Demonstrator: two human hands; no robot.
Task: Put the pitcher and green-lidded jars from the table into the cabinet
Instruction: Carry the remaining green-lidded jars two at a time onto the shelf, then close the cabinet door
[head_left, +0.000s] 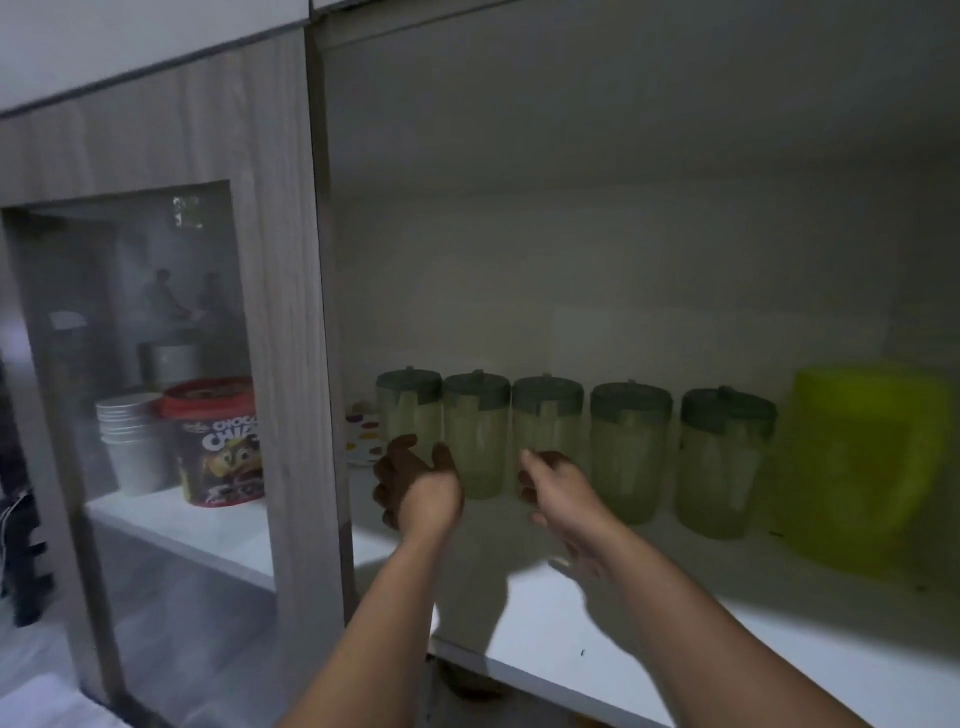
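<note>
Five green-lidded jars (550, 436) stand in a row on the white cabinet shelf (649, 639), centre of the frame, with the yellow-green pitcher (867, 467) at the right end, just beside the last jar. The jars are translucent, cylindrical and smooth, each with a dark green knobbed lid. The pitcher is translucent plastic, broader and blurred at the frame edge.

Judged from this layout, placement is at or near completion; the desk is out of frame, so remaining items cannot be confirmed.

The left hand (415, 483) is spread and empty in front of the two leftmost jars. The right hand (556, 483) is loosely curled at the third jar; contact cannot be determined.

At left, a wood-grain door with a glass pane (135, 338) shows a cereal tub (221, 441) and stacked white cups (132, 441).
</note>
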